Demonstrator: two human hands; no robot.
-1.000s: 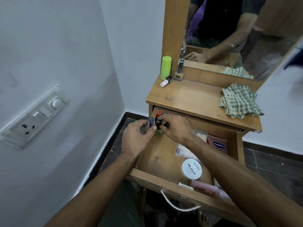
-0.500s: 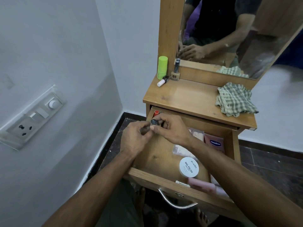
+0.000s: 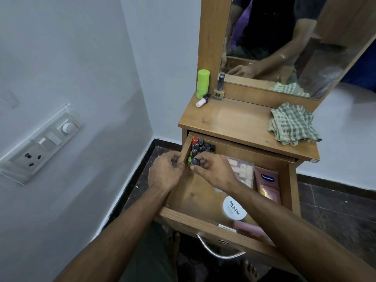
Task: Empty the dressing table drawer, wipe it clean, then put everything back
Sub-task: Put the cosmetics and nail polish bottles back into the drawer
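The wooden drawer [image 3: 203, 217] of the dressing table stands pulled out. In its back left corner several small bottles [image 3: 200, 144] stand upright in a cluster. My right hand [image 3: 211, 169] pinches a small dark-capped bottle [image 3: 195, 161] at the front of that cluster. My left hand [image 3: 165, 171] rests curled against the drawer's left wall beside it; whether it holds anything is hidden. Also in the drawer lie a white nail polish remover tub [image 3: 234, 207], a pink Vaseline sachet [image 3: 267, 185], a clear packet of pale pieces [image 3: 243, 171] and a pink flat item [image 3: 252, 231].
On the tabletop [image 3: 234, 121] are a green checked cloth [image 3: 293, 124], a green stick tube [image 3: 202, 83], a white-capped bottle lying down [image 3: 203, 101] and a small bottle on a wooden block [image 3: 219, 88]. A mirror [image 3: 284, 41] rises behind. White wall with a switchboard [image 3: 42, 143] is left.
The bottles now stand uncovered in the back left corner. My right hand has shifted slightly and still pinches the dark-capped bottle; my left hand has drawn back to the drawer's left wall.
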